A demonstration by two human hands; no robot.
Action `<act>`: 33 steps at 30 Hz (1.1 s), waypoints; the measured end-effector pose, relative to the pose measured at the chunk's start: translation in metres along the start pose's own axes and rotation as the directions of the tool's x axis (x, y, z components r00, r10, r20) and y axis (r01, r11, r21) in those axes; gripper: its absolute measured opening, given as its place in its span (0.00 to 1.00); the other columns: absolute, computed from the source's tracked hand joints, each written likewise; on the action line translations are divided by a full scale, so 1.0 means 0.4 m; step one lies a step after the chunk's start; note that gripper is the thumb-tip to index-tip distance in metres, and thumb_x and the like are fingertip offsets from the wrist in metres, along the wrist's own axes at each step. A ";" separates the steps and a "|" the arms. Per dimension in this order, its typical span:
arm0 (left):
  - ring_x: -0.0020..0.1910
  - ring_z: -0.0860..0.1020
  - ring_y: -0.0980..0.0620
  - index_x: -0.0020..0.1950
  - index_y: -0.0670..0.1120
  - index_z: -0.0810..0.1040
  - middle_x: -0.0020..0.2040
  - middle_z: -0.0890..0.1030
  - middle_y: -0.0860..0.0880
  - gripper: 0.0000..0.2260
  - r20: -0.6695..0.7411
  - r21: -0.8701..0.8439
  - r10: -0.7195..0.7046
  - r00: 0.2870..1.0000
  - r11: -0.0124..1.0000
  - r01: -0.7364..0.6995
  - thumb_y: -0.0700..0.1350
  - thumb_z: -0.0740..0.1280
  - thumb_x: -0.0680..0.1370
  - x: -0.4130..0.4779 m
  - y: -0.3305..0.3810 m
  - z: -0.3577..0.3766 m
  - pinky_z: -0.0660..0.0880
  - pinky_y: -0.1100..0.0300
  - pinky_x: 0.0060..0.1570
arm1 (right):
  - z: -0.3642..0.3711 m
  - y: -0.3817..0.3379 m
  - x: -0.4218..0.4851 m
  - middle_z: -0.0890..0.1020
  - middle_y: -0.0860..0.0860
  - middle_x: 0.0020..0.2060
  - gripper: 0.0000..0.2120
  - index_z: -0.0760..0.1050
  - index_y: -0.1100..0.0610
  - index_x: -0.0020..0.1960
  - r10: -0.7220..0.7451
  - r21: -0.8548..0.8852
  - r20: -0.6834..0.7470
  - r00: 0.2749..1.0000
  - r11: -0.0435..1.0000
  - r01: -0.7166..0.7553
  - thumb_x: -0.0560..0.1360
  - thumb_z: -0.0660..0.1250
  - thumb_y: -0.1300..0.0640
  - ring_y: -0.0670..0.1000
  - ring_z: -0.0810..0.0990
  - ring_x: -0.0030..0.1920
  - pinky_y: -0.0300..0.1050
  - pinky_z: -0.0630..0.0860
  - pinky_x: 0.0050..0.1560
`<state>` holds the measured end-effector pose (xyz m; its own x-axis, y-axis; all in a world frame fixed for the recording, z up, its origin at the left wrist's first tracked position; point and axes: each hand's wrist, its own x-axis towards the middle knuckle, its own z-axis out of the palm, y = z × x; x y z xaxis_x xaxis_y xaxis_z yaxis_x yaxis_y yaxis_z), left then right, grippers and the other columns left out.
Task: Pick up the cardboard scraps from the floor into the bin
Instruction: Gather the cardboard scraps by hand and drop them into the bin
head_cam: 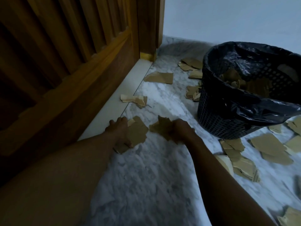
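1. Where the marble floor [146, 176] meets the pale wall, the dark mesh bin [211, 115] stands, lined with a black bag [244, 105] that spills over its rim.
2. Inside the bin lie several cardboard pieces [232, 77].
3. More loose scraps [270, 149] are scattered on the floor around the bin's base and along the white sill [130, 88] under the wooden door [65, 62].
4. Beside the sill, the left hand [120, 132] has bent fingers and thumb clamped across a flat scrap [138, 131] lying on the floor.
5. Just beside it, the blurred right hand [180, 129] grips a torn scrap [160, 126], low over the floor and near the bin.
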<state>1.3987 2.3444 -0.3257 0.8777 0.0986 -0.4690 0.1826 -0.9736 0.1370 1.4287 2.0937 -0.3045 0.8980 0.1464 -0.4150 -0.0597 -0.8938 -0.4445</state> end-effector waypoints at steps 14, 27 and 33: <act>0.78 0.38 0.36 0.77 0.51 0.60 0.79 0.34 0.47 0.55 0.041 0.504 0.230 0.972 0.836 -0.219 0.60 0.83 0.55 0.250 0.055 -0.152 0.47 0.31 0.72 | 0.045 -0.015 0.199 0.75 0.55 0.56 0.31 0.69 0.59 0.66 -0.035 -0.160 0.170 0.985 0.985 0.062 0.69 0.76 0.51 0.59 0.74 0.61 0.61 0.70 0.65; 0.66 0.70 0.39 0.67 0.49 0.65 0.67 0.71 0.43 0.44 0.068 0.388 0.084 0.994 0.916 -0.104 0.60 0.82 0.59 0.233 0.087 -0.142 0.67 0.43 0.65 | 0.055 -0.040 0.181 0.72 0.57 0.67 0.25 0.71 0.57 0.69 0.108 0.010 0.154 0.982 0.994 -0.111 0.74 0.69 0.52 0.62 0.67 0.71 0.67 0.60 0.72; 0.73 0.62 0.34 0.79 0.54 0.39 0.76 0.60 0.39 0.65 0.155 0.205 -0.029 0.987 0.979 -0.003 0.62 0.80 0.57 0.128 0.061 -0.048 0.63 0.39 0.70 | 0.097 -0.058 0.063 0.60 0.56 0.73 0.22 0.68 0.56 0.72 0.095 0.049 0.130 0.987 0.994 -0.102 0.80 0.61 0.52 0.63 0.59 0.73 0.63 0.61 0.71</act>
<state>1.4567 2.3295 -0.3297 0.7927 0.0940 -0.6023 0.0850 -0.9954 -0.0435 1.4357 2.1345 -0.3353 0.8238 0.1149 -0.5551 -0.1720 -0.8824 -0.4379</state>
